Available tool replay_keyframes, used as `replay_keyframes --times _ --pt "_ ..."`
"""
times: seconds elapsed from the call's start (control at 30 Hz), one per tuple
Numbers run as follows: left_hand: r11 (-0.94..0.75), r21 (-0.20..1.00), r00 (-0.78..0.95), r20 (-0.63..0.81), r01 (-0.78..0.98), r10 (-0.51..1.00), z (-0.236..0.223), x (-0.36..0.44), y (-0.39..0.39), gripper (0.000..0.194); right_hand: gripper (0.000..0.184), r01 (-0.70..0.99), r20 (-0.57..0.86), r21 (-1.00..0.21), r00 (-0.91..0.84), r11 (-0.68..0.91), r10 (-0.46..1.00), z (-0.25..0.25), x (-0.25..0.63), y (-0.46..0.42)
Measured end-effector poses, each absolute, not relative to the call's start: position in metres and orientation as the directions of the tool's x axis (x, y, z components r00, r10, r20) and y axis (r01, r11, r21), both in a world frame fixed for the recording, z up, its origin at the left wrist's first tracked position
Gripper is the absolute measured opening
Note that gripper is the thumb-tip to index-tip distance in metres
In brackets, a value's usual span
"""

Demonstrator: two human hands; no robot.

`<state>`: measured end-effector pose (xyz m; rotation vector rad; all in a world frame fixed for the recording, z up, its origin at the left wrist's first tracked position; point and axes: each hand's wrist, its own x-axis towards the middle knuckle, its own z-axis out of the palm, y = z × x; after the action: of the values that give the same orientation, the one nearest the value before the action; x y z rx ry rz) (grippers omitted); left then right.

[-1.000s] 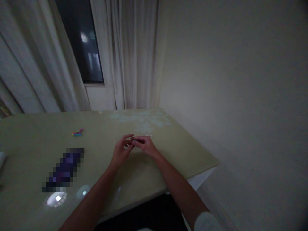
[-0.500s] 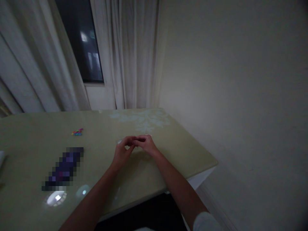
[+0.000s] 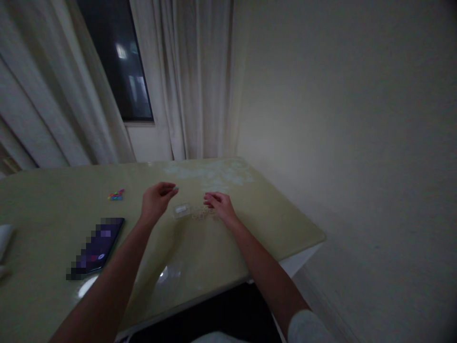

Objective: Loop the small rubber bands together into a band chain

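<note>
My left hand (image 3: 157,201) is raised over the table, thumb and fingertips pinched on a small pale piece (image 3: 176,188) too tiny to name. To its right, my right hand (image 3: 220,206) has loosely bent fingers pointing left, their tips a little apart, and nothing visible between them. Beneath and beside the right fingertips lies a scatter of small pale loop-like pieces (image 3: 200,213), partly covered by that hand. A small clear plastic box (image 3: 182,209) with a whitish patch sits between the two hands, left of the loops.
A pile of small colourful pieces (image 3: 116,195) lies at the back left. A dark phone (image 3: 103,243), partly pixelated, rests left of my left forearm. A white object (image 3: 4,238) stands at the far left edge. The glossy table (image 3: 228,257) meets a wall (image 3: 342,143) at right.
My hands were together, fingertips touching, and have now parted. My left hand has moved left and away with the small pale piece, uncovering the clear box and the loops.
</note>
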<state>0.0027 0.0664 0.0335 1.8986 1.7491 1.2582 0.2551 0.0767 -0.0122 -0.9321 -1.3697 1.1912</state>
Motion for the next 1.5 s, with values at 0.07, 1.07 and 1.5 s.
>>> replay_keyframes --times 0.07,1.07,1.5 --pt "-0.186 0.628 -0.055 0.344 0.756 0.937 0.039 -0.009 0.074 0.026 0.043 -0.066 0.203 -0.979 -0.137 0.195 0.97 -0.013 0.257 0.079" --pt "-0.277 0.16 0.289 -0.054 0.947 0.956 0.022 -0.011 0.121 0.029 0.028 0.123 0.313 -0.939 -0.076 0.321 0.947 -0.017 0.262 0.086" --pt "-0.294 0.112 0.306 -0.12 0.949 0.944 0.049 -0.007 0.113 0.028 0.01 0.511 0.384 -0.718 -0.275 0.472 0.881 -0.023 0.271 0.078"
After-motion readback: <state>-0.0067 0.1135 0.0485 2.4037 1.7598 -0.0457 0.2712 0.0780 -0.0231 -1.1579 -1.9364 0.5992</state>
